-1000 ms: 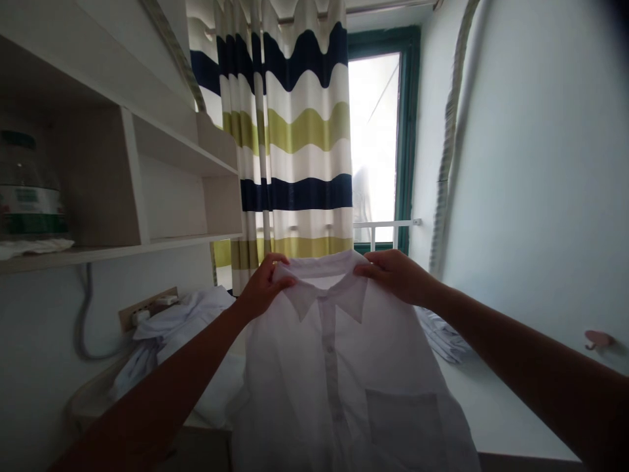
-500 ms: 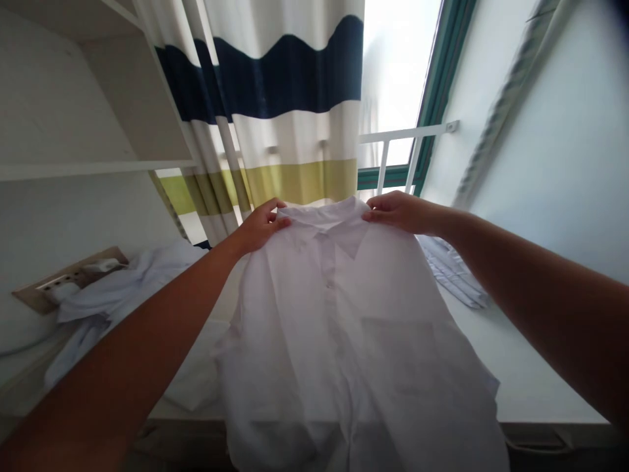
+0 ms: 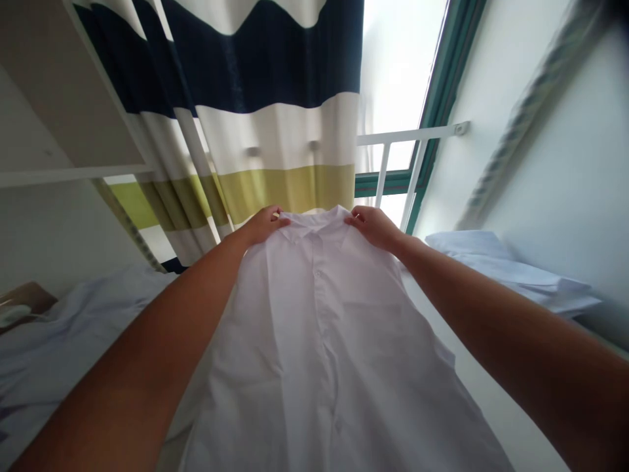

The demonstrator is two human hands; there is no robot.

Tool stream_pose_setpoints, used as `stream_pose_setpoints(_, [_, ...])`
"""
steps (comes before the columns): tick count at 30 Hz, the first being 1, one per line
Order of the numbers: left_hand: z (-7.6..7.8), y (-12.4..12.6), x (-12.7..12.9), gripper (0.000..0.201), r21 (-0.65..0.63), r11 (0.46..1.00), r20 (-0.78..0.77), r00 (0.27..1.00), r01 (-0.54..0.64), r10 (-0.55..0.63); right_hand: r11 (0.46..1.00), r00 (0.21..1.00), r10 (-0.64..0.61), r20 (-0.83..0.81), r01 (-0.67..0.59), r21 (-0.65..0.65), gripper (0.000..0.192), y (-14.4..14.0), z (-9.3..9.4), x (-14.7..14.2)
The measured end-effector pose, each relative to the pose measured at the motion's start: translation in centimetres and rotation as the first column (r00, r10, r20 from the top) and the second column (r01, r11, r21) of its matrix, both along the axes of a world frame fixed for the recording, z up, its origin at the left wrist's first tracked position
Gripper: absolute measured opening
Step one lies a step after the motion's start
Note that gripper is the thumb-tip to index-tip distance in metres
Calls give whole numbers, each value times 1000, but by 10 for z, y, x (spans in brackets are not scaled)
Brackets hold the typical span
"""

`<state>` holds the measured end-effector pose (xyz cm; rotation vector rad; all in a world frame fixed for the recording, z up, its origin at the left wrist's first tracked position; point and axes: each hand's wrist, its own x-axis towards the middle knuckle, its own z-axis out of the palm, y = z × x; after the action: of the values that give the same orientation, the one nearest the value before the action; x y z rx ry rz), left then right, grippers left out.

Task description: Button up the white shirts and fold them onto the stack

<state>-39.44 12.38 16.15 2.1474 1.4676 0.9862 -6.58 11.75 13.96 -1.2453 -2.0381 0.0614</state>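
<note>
- A white button-front collared shirt of thin woven cloth (image 3: 324, 341) was spread front-up along a white tabletop (image 3: 496, 406), its collar at the far end and its body running back toward the camera.
- The shirt's left shoulder, just beside the collar, was pinched by the left hand (image 3: 263, 226); the fingers were closed on the cloth with the thumb on top.
- The right shoulder of the shirt was gripped the same way by the right hand (image 3: 373, 226), fingers curled shut over the fabric edge.
- Both forearms were stretched out over the shirt's two sides.
- A loose heap of pale white garments (image 3: 73, 314) was seen to the left of the shirt, close beside it.
- A stack of folded white cloth (image 3: 511, 272) was laid on the tabletop to the right, against the wall and apart from the shirt.
- Beyond the collar, a curtain banded in navy, white and olive green (image 3: 270, 131) was hung in front of a green-framed window (image 3: 432, 98) crossed by a white metal rail (image 3: 413, 134).
- A pale wooden shelf unit (image 3: 59, 131) was fixed at the upper left.
</note>
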Motion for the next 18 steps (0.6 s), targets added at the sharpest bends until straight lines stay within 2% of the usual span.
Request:
stream_pose_setpoints(4, [-51,32,-5,42,-20,999,-75,996,-50,49,996,999,-18,35,21,-91,32,35,-48,-6])
stream_pose_setpoints(8, [-88,55,-10,41,-91,989,-249,964,-119,93,973,994,-55,96,75,-217,35,64,-88,-13])
stream_pose_setpoints(13, [-113,77,-10,43,-135,976,-404,909,-171,103,938,984,-114,136,152,-311,37,92,-124,-23])
stream_pose_setpoints(18, [-133,98,-7,40,-150,961,-501,856,-232,128,903,968,-162,190,223,-366,41,104,-140,-30])
